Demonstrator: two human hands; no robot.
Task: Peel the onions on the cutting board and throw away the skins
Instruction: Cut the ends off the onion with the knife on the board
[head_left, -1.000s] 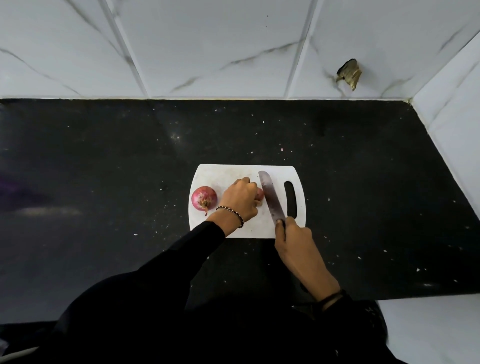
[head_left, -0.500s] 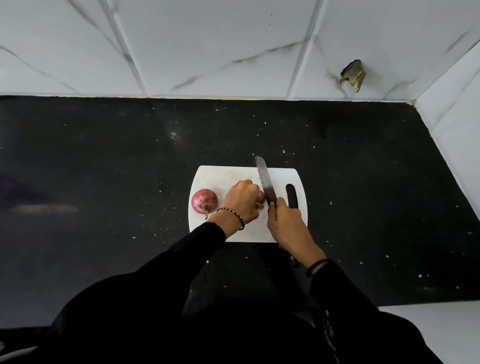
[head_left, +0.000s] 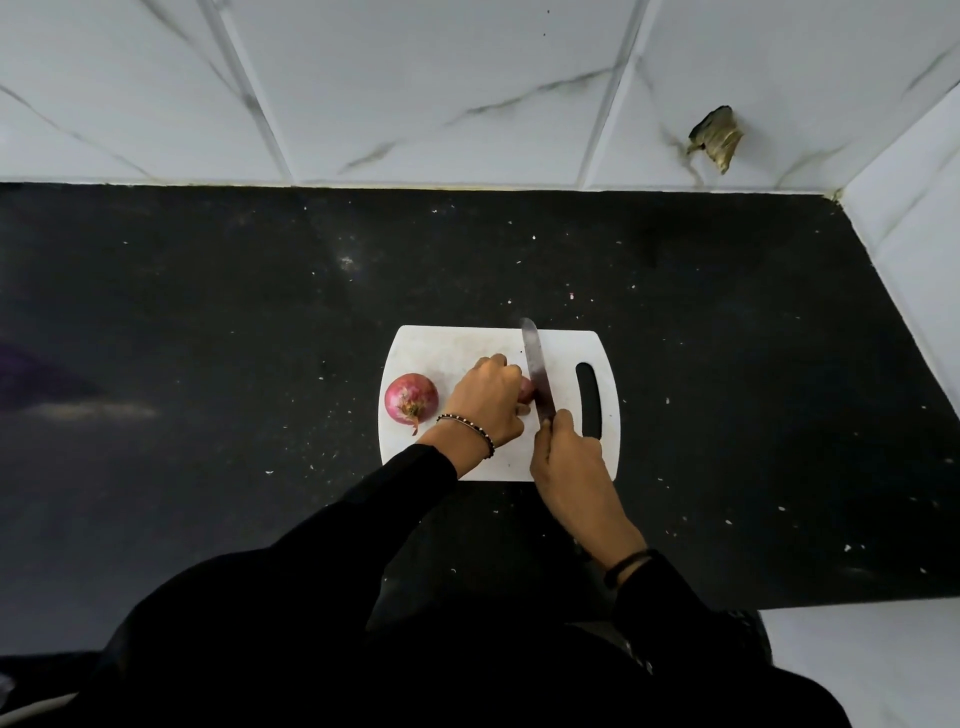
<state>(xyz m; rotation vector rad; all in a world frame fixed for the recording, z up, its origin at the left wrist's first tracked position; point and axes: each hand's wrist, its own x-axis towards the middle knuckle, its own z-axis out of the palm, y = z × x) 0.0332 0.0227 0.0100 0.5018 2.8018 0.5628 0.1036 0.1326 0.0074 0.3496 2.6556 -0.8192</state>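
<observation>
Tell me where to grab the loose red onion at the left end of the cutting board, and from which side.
Grip the loose onion around its round middle, coming from above and its left: the left hand crowds its right side. Its dry root tuft points toward the person, too thin to hold. It sits free on the cutting board, well clear of the knife in the right hand.

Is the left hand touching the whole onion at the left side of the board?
Apart. The head view shows bare white cutting board between the left hand and the whole onion.
</observation>
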